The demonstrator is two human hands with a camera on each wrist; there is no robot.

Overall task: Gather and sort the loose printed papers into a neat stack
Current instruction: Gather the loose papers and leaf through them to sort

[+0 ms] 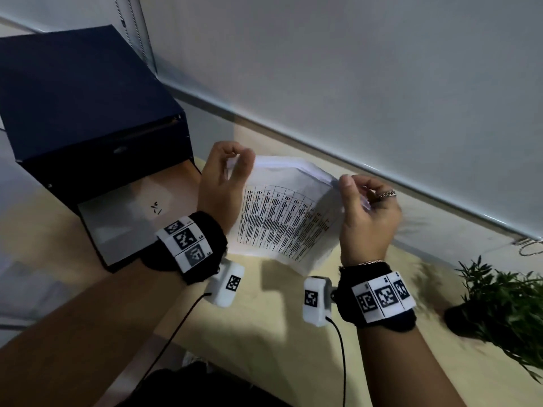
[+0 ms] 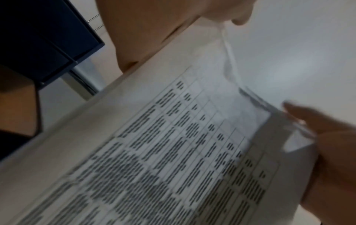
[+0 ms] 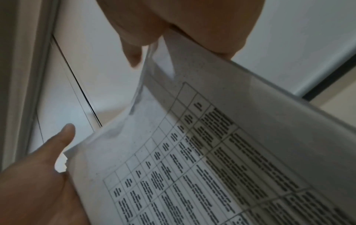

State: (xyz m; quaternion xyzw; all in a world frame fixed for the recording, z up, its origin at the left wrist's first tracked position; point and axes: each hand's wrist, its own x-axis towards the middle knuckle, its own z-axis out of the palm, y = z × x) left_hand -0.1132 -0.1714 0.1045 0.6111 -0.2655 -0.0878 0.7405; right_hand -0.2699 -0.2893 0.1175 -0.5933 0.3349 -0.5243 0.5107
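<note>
A bundle of printed papers (image 1: 282,218) is held in the air above the light wooden desk (image 1: 264,333); its top sheet carries a table of dark text. My left hand (image 1: 235,164) pinches the upper left corner, and my right hand (image 1: 349,186), with a ring on it, pinches the upper right edge. The sheets' top edges are fanned and uneven. In the left wrist view the papers (image 2: 173,152) fill the frame, with the left hand (image 2: 221,22) gripping at the top. In the right wrist view the papers (image 3: 212,152) sag between the right hand (image 3: 183,38) and the left hand (image 3: 48,167).
A dark blue printer (image 1: 88,113) stands at the back left, and a sheet lies on its output tray (image 1: 132,218). A potted plant (image 1: 505,306) stands at the right. A window blind (image 1: 352,69) with a bead cord (image 1: 529,245) runs behind the desk.
</note>
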